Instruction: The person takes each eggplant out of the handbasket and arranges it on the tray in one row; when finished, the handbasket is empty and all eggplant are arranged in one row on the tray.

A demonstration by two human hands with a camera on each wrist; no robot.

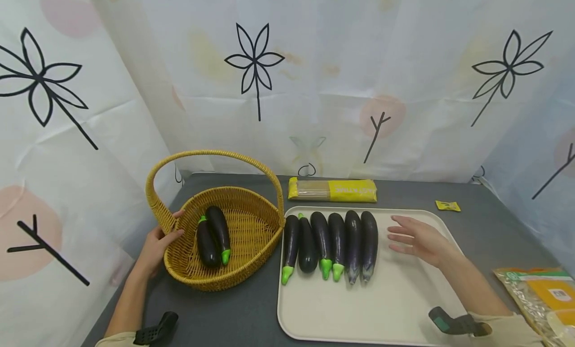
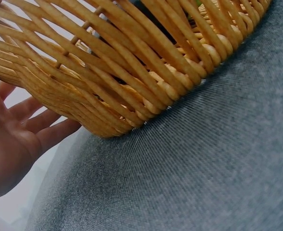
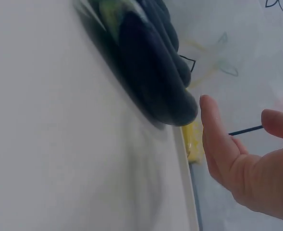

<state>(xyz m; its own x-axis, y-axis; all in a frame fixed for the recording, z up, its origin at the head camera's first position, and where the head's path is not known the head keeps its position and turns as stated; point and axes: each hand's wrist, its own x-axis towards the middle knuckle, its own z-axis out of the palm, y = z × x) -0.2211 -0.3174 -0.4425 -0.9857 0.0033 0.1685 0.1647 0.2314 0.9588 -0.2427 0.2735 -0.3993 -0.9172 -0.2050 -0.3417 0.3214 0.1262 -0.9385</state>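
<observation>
A yellow-brown wicker basket [image 1: 251,272] with a tall arched handle stands on the left, two eggplants [image 1: 207,243] inside it. My left hand [image 1: 154,247] holds its left rim near the handle's foot, thumb over the rim; in the left wrist view its fingers [image 2: 59,134] lie along the outside of the weave. Several eggplants [image 1: 353,242] lie side by side in a row on the left half of a cream tray [image 1: 332,312]. Over the tray's right part, just right of that row, my right hand [image 1: 420,239] is held with fingers extended, touching no eggplant.
Behind the tray lies a yellow pack of noodles [image 1: 352,190]. A small yellow packet [image 1: 447,206] sits at the back right, and a larger clear-and-orange bag [image 1: 539,292] at the right edge. Patterned white curtains [image 1: 314,87] enclose the grey table [image 1: 215,317].
</observation>
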